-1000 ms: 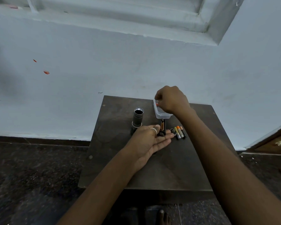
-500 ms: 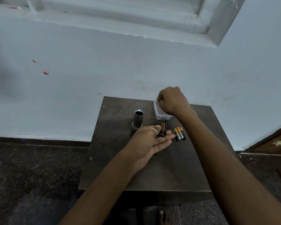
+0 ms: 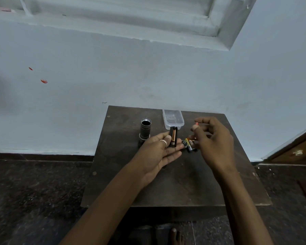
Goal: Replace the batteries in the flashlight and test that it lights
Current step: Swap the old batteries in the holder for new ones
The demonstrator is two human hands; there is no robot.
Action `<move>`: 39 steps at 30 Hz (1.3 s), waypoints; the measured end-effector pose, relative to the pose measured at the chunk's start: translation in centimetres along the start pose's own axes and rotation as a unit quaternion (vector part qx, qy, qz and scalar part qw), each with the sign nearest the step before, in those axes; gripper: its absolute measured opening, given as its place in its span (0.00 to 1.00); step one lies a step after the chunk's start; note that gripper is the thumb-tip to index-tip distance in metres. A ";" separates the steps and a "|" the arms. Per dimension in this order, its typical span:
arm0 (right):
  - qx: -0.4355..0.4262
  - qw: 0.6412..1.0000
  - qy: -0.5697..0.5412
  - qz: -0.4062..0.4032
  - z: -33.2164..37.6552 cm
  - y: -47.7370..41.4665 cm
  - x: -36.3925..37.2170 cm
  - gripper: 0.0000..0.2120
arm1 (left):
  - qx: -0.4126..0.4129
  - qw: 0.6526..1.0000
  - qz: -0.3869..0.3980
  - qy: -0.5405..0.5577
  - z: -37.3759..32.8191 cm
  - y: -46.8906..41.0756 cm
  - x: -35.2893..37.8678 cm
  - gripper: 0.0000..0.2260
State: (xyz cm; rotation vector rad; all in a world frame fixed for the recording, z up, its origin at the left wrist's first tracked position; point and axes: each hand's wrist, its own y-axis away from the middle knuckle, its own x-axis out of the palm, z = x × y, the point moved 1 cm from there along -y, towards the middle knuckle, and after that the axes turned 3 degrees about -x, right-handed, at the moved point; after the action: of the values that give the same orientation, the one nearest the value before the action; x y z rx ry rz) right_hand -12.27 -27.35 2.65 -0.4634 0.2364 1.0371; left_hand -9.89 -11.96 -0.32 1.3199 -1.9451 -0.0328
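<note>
Left hand (image 3: 157, 152) grips oblong holder (image 3: 173, 137); right hand (image 3: 214, 144) pinches probable battery (image 3: 195, 126).

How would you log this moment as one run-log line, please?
left hand: holds black battery holder, one orange cell loaded | right hand: pinches small red-tipped battery | dark metal flashlight tube: upright on brown table

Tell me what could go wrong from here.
The battery, pinched only at the tips of the right hand, may slip and drop. The loose batteries lie on the table close by, so a dropped one could get mixed up with them. The flashlight body stands upright beside the left hand; a nudge might topple it.
</note>
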 end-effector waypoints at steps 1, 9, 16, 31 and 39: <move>-0.006 1.000 0.001 -0.004 0.0 0.1 0.0 0.05 | 0.001 1.000 0.003 -0.001 0.0 -0.1 0.0 0.10; -0.006 1.000 -0.016 0.013 0.6 0.3 -0.5 0.07 | 0.010 1.000 0.004 -0.009 0.2 -0.4 -0.4 0.11; -0.051 0.996 0.023 0.064 1.4 1.0 0.0 0.08 | 0.032 0.999 -0.009 -0.042 0.1 -0.4 -0.4 0.12; -0.180 0.980 0.085 -0.001 0.8 1.5 1.7 0.08 | 0.041 0.997 0.008 -0.060 0.4 -0.4 -0.2 0.13; -0.245 0.954 0.166 0.038 0.6 1.9 2.5 0.08 | 0.022 0.999 0.031 -0.035 0.2 -0.3 -0.6 0.13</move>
State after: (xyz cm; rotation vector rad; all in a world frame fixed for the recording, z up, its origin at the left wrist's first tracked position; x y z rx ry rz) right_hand -12.71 -24.35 1.67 -1.0901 0.2966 1.0904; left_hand -9.66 -11.64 -0.92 1.3016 -2.0543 -0.0063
